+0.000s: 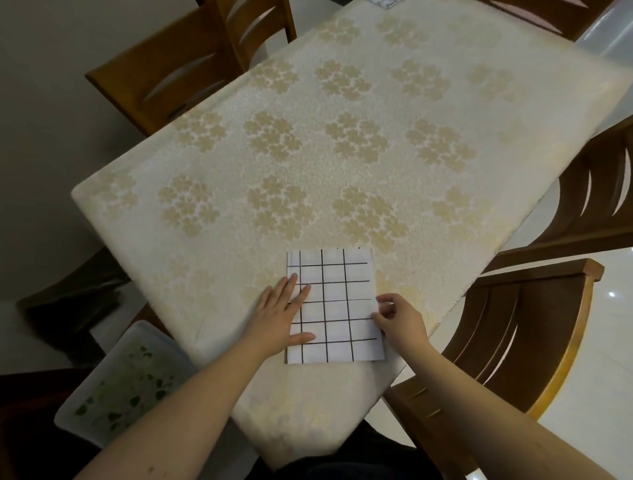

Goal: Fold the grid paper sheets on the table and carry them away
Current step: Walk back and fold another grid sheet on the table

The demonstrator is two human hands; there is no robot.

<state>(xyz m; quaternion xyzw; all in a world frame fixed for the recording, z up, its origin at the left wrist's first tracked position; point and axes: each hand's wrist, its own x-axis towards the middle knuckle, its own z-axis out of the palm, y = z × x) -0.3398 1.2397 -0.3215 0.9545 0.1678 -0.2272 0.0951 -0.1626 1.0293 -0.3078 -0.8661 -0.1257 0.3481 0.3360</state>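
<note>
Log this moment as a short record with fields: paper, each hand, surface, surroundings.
paper: white sheet with black grid lines, lying flat near the table's near corner
left hand: left hand flat, fingers straight, pressing the sheet's left side
right hand: right hand pinching the sheet's right edge
surface: table with cream flower-patterned cloth
surroundings: brown wooden chairs around the table; translucent plastic bin with green leaf print at lower left

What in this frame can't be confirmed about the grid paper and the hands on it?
- Head view: how many layers the grid paper has; seen flat from above.
- Paper's left edge under the left hand.
- Whether the right hand fingers pinch the edge; too small.
- Object at top edge: cut off.
</note>
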